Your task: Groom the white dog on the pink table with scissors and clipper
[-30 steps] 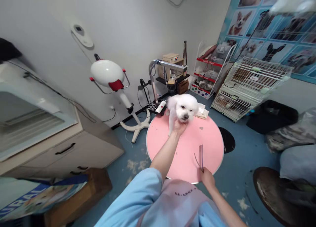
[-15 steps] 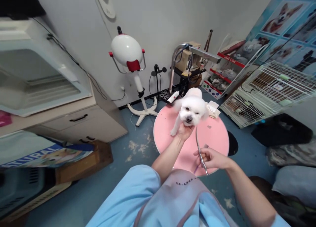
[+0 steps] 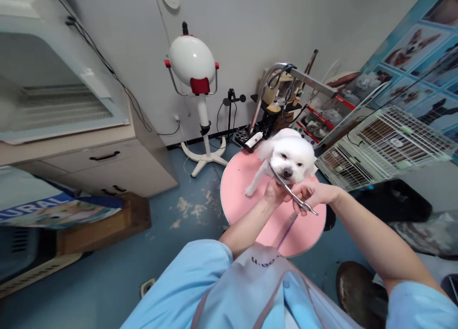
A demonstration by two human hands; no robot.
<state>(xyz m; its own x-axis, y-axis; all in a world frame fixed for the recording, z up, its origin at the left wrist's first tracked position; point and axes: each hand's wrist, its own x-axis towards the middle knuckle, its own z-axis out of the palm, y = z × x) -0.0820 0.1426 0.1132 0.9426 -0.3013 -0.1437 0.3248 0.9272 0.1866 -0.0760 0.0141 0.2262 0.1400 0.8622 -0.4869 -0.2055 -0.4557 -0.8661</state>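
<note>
A fluffy white dog [image 3: 294,150] is on a round pink grooming table [image 3: 234,185], facing me. My left hand [image 3: 275,194] is cupped under its chin, fingers partly hidden by the muzzle and the scissors. In my right hand [image 3: 311,194] is a pair of long, curved silver scissors [image 3: 291,191]. Their blades slant up and left, in front of the dog's muzzle, and look closed. My two hands are close together, the right one just beside the chin. A comb with a purple handle [image 3: 285,233] lies on the near part of the table.
Behind the table, a metal grooming arm [image 3: 263,88] with a looped lead reaches over. White clippers [image 3: 254,139] rest in a black holder at the table's far left edge. A white stand dryer [image 3: 192,61] stands left, wire cages [image 3: 390,143] right.
My right hand has risen with the scissors from the table's near side to the dog's muzzle. My left hand stays under the chin. The view has shifted slightly.
</note>
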